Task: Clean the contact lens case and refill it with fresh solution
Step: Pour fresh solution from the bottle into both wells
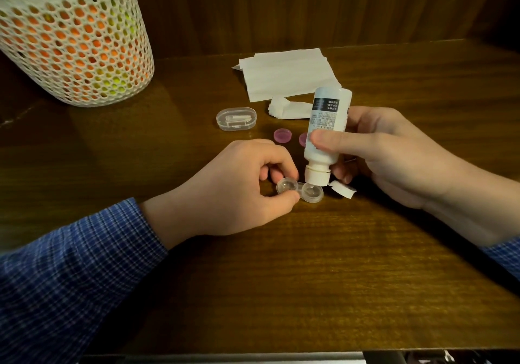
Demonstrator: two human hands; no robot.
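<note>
Now solution bottle [327,127] over lens case [299,190]

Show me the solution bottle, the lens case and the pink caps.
solution bottle [327,121], head view, label
lens case [311,193], head view, right well
pink caps [279,134], head view, left cap's top

Near the front edge the wooden table [323,279] lies bare, giving a hand free passage. Farther back, two pink caps [280,134], a clear oval box [236,118] and tissues [287,74] crowd the middle; a mesh basket [73,40] blocks the far left corner.
</note>
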